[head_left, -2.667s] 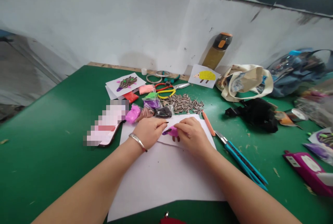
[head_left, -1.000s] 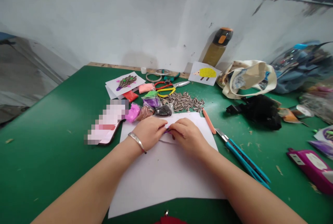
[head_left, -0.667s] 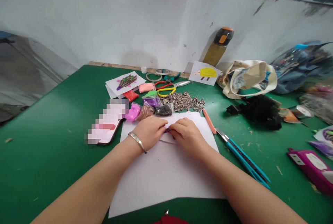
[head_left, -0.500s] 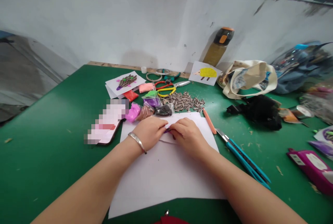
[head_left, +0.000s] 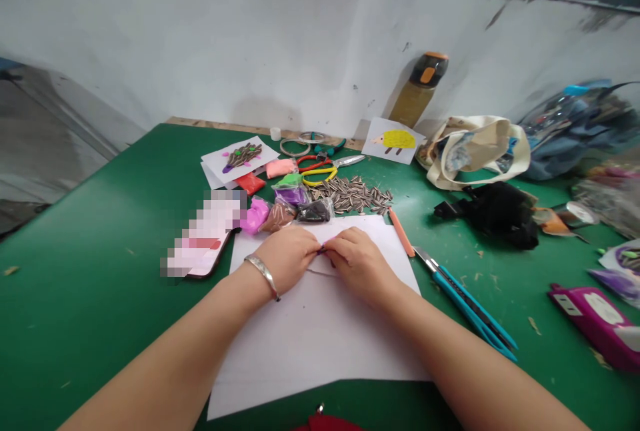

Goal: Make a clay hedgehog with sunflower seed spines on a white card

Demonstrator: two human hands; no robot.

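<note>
Fingertips of my left hand (head_left: 290,254), with a silver bangle at the wrist, are pinched together over white paper. My right hand (head_left: 363,261) bends its fingers in from the other side, and the two almost meet. Between them shows a small dark purple bit of modelling clay (head_left: 321,250); most of it is hidden by the fingers. Beneath lies a small piece of white paper (head_left: 320,272) on a larger white sheet (head_left: 320,344). Just beyond are bags of purple clay (head_left: 295,196), brown clay (head_left: 279,217) and black clay (head_left: 315,211), plus a pile of sunflower seeds (head_left: 353,195).
Left of the sheet lies a phone (head_left: 207,234). A seed hedgehog card (head_left: 243,156), scissors (head_left: 320,175) and a yellow hedgehog card (head_left: 394,140) are farther back. To the right are a blue craft knife (head_left: 467,304), a cloth bag (head_left: 475,154) and a bottle (head_left: 420,87).
Both hands stay in nearly the same place, with only slight finger movement around the purple clay. The whole view has shifted a little.
</note>
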